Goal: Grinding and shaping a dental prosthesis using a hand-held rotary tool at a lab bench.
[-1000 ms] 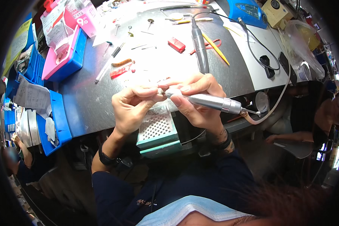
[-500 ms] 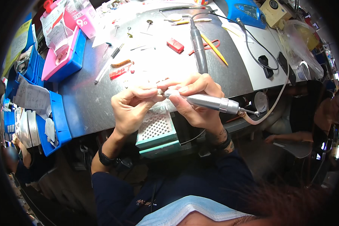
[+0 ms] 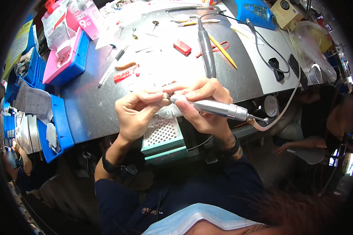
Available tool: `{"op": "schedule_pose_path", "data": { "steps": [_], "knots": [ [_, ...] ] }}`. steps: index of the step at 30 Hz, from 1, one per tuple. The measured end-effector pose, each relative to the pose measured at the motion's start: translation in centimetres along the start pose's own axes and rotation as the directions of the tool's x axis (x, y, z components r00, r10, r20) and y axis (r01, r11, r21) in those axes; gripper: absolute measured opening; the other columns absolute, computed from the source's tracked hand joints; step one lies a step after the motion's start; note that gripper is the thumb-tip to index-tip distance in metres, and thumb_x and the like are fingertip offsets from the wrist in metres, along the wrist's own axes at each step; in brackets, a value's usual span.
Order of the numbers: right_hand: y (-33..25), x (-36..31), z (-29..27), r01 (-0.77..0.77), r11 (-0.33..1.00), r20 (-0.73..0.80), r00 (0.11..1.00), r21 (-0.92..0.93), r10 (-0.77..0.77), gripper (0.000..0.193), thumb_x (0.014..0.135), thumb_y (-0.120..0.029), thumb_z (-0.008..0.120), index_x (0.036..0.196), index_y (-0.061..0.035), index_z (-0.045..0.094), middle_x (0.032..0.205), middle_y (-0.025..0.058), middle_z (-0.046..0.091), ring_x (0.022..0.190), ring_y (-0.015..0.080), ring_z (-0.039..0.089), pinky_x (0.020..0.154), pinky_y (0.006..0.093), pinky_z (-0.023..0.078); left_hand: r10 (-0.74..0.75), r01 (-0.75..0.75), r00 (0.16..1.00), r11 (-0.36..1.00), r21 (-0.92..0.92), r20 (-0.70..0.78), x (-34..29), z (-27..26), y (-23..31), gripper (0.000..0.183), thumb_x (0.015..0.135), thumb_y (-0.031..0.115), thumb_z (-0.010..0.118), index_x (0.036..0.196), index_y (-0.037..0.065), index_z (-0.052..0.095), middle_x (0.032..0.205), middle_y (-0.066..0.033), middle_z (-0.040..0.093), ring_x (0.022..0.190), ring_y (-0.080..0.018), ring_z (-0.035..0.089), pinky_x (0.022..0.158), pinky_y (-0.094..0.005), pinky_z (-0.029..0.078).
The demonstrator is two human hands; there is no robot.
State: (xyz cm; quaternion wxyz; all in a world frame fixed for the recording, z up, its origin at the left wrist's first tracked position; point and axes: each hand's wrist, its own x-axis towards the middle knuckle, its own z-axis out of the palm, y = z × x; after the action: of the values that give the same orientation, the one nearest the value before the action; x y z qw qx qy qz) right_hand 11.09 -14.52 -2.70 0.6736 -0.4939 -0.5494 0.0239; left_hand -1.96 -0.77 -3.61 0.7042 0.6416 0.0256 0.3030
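Observation:
Between the thumb and fingertips of my left hand (image 3: 135, 112) is a small whitish piece (image 3: 165, 95), too small to name surely. My right hand (image 3: 210, 98) is closed round a silver rotary handpiece (image 3: 221, 108), its tip turned left toward the piece. Whether tip and piece touch, I cannot tell. A pale hose (image 3: 267, 127) runs from the handpiece's rear. Both hands are close together at the bench's front edge, above a pale green box with a perforated top (image 3: 162, 133).
Beyond my hands lie a dark handpiece (image 3: 206, 47), a yellow pencil-like stick (image 3: 223, 52), a red block (image 3: 182, 47) and several small mounted discs and burs. Blue and pink trays (image 3: 83, 55) stand left. A blue control unit (image 3: 250, 13) sits back right. Other people sit at both sides.
The handpiece's rear end and both hands have shifted very slightly left. The grips look the same. At the right, another person's arm has moved a little.

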Motion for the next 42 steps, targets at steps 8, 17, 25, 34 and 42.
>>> {"op": "schedule_pose_path", "data": {
  "steps": [8, 17, 25, 34, 42],
  "knots": [
    [0.4, -0.2, 0.6, -0.036, 0.996, -0.142, 0.989, 0.087, 0.048, 0.024, 0.075, -0.004, 0.076, 0.086, -0.0024, 0.055, 0.081, 0.0125, 0.066, 0.072, 0.0157, 0.066, 0.063, 0.0270, 0.051, -0.053, 0.054, 0.999, 0.993, -0.104, 0.012, 0.2, 0.2, 0.2, 0.012, 0.085, -0.008, 0.061, 0.097, -0.009, 0.059, 0.098, -0.0196, 0.065, 0.093, -0.0275, 0.067, 0.083, -0.0376, 0.057],
    [-0.1, -0.3, 0.3, -0.028, 0.990, -0.150, 0.987, 0.137, 0.049, 0.024, 0.078, -0.002, 0.074, 0.090, -0.0034, 0.052, 0.083, 0.0106, 0.063, 0.076, 0.0148, 0.065, 0.066, 0.0253, 0.050, -0.028, 0.042, 0.992, 0.993, -0.114, 0.121, 0.8, -0.3, 0.3, 0.021, 0.085, -0.007, 0.062, 0.104, -0.006, 0.052, 0.110, -0.0258, 0.061, 0.101, -0.0284, 0.064, 0.087, -0.0391, 0.055],
    [0.3, -0.3, 0.6, -0.028, 0.994, -0.181, 0.982, 0.104, 0.046, 0.025, 0.076, -0.003, 0.075, 0.088, -0.0032, 0.053, 0.082, 0.0123, 0.064, 0.080, 0.0184, 0.068, 0.068, 0.0283, 0.053, -0.066, 0.069, 0.997, 0.995, -0.073, 0.045, 0.8, 0.7, 0.9, 0.019, 0.082, -0.011, 0.063, 0.100, -0.007, 0.056, 0.105, -0.0234, 0.064, 0.100, -0.0255, 0.064, 0.088, -0.0366, 0.054],
    [0.0, 0.0, 1.1, -0.002, 0.996, -0.137, 0.990, 0.089, 0.014, 0.025, 0.074, 0.000, 0.076, 0.086, -0.0033, 0.054, 0.082, 0.0124, 0.063, 0.087, 0.0246, 0.070, 0.078, 0.0348, 0.055, 0.046, -0.046, 0.999, 0.999, -0.005, -0.013, 0.1, 0.4, 0.3, 0.020, 0.078, -0.014, 0.066, 0.095, -0.007, 0.059, 0.096, -0.0172, 0.065, 0.096, -0.0230, 0.065, 0.084, -0.0323, 0.056],
    [-0.2, 0.3, 0.7, 0.023, 0.999, -0.032, 0.999, 0.042, -0.022, 0.025, 0.079, 0.006, 0.068, 0.093, -0.0033, 0.051, 0.082, 0.0106, 0.059, 0.093, 0.0340, 0.067, 0.079, 0.0379, 0.055, 0.046, -0.047, 0.998, 0.999, -0.021, -0.035, 0.1, 0.5, 0.2, 0.019, 0.077, -0.015, 0.067, 0.092, -0.007, 0.060, 0.095, -0.0159, 0.065, 0.095, -0.0224, 0.065, 0.084, -0.0317, 0.056]
  ]
}}
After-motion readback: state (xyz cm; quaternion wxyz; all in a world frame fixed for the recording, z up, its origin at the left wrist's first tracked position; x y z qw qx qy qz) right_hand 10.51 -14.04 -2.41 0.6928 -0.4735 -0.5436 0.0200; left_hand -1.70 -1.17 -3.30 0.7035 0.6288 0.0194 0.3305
